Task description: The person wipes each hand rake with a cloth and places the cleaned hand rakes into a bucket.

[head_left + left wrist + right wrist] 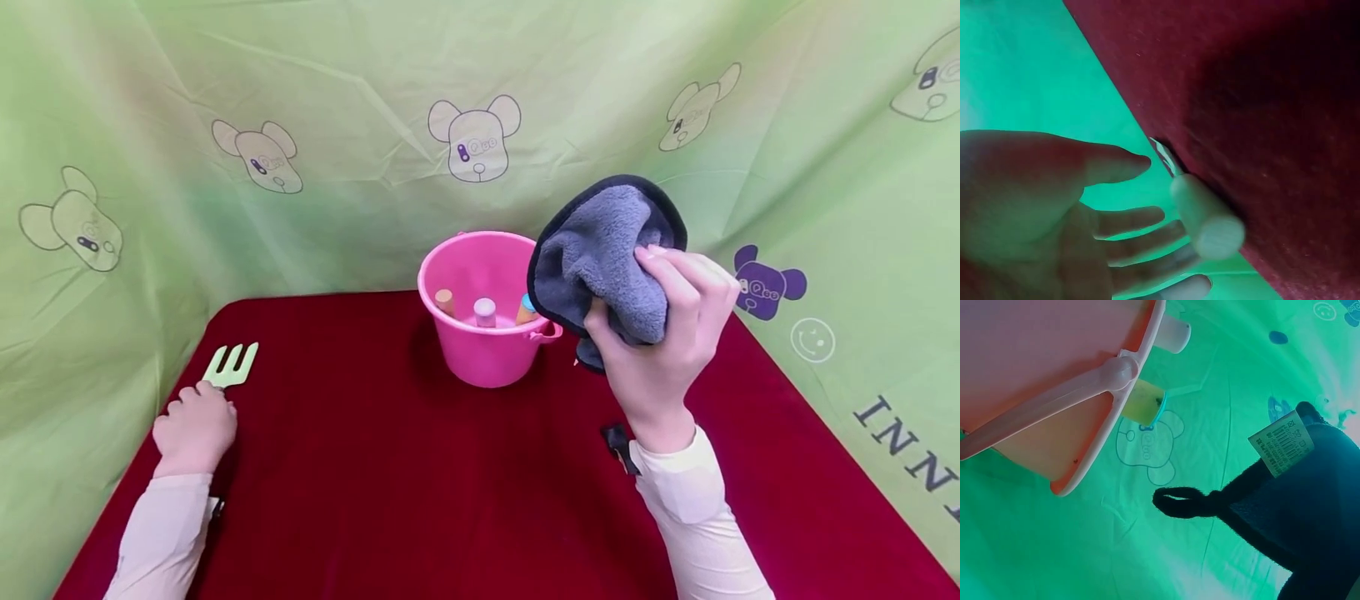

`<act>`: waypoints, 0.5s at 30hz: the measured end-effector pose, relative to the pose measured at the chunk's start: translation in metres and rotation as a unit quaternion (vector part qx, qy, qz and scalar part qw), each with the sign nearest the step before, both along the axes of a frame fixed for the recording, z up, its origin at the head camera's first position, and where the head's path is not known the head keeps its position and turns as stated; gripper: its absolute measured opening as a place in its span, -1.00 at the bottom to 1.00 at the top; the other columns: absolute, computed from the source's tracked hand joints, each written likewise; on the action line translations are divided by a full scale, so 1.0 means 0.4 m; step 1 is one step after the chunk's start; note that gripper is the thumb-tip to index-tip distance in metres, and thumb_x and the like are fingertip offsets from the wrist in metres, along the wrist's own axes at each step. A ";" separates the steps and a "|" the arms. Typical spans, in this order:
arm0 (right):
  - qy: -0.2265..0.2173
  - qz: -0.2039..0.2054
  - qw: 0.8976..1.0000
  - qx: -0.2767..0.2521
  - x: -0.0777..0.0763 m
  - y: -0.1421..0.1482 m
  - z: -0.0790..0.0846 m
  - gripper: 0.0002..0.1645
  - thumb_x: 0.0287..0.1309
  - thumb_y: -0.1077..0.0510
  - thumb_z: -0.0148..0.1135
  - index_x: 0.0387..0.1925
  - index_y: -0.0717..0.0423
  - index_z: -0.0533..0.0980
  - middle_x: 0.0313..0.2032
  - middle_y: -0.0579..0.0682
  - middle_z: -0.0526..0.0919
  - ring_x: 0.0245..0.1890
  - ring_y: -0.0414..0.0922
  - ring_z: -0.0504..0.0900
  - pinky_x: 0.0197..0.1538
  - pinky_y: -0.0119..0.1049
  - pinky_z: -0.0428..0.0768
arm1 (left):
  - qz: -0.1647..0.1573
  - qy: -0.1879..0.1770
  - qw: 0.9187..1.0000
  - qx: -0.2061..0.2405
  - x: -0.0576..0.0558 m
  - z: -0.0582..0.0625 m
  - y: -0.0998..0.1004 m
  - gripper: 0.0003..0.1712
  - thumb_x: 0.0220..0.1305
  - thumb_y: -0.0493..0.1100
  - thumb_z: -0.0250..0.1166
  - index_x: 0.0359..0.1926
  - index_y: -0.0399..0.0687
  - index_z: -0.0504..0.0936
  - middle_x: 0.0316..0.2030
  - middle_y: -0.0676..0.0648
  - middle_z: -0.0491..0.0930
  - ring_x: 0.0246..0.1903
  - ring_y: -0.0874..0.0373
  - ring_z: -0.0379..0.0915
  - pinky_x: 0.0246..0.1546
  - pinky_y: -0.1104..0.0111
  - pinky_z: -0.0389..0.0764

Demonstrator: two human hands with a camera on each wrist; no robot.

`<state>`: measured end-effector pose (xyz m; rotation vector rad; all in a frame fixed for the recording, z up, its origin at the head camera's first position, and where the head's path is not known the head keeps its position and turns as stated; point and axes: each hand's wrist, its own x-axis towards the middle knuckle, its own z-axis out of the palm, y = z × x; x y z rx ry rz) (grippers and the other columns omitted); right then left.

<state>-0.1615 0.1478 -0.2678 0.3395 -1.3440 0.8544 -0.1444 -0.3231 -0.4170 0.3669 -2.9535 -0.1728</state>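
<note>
My right hand (667,321) pinches a bunched grey cloth (607,242) with black edging between thumb and fingers, held up to the right of a pink bucket (487,362). In the right wrist view the cloth's black hanging loop (1179,503) and white label (1282,444) show. At the table's left edge my left hand (195,425) is at a small pale green garden fork (234,365). The left wrist view shows the fork's handle (1207,219) beside its fingers, which are fairly straight, the thumb apart from it.
Inside the bucket stand several rounded ends, among them a tan one (445,302), a pale lilac one (485,312) and an orange one with a blue top (527,310). A red cloth (375,483) covers the table. Green printed curtains (337,100) enclose its back and sides.
</note>
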 end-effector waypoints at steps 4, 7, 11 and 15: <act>-0.004 0.001 1.000 -0.001 -0.001 -0.002 0.000 -0.58 -0.34 0.28 0.35 -0.25 0.27 0.57 -0.27 0.36 0.60 -0.14 0.22 0.53 0.07 0.04 0.41 | -0.012 0.002 1.000 0.007 0.000 -0.009 -0.020 -0.65 0.28 -0.30 -0.03 -0.38 -0.68 0.32 -0.45 -0.70 0.42 -0.51 -0.57 0.41 -0.63 -0.24 0.42; -0.006 0.003 1.000 0.001 -0.004 -0.004 0.000 -0.58 -0.33 0.29 0.35 -0.25 0.27 0.57 -0.27 0.36 0.60 -0.14 0.22 0.53 0.08 0.04 0.41 | -0.014 0.006 1.000 0.016 -0.004 -0.014 -0.027 -0.67 0.32 -0.31 -0.06 -0.39 -0.65 0.32 -0.50 -0.69 0.44 -0.55 -0.57 0.41 -0.67 -0.23 0.42; -0.012 0.003 1.000 0.004 -0.009 -0.005 -0.001 -0.58 -0.33 0.29 0.35 -0.25 0.26 0.57 -0.27 0.35 0.60 -0.13 0.21 0.53 0.07 0.05 0.42 | -0.018 0.004 0.999 0.030 -0.013 -0.015 -0.036 -0.64 0.40 -0.28 -0.11 -0.37 -0.63 0.31 -0.51 -0.69 0.46 -0.53 -0.59 0.42 -0.68 -0.23 0.44; -0.022 0.004 1.000 0.008 -0.011 -0.005 -0.009 -0.58 -0.31 0.28 0.36 -0.24 0.24 0.58 -0.26 0.35 0.61 -0.12 0.20 0.53 0.06 0.05 0.43 | -0.025 0.002 0.999 0.039 -0.012 -0.019 -0.042 -0.66 0.33 -0.30 -0.05 -0.40 -0.64 0.32 -0.54 -0.68 0.46 -0.57 -0.57 0.42 -0.69 -0.22 0.44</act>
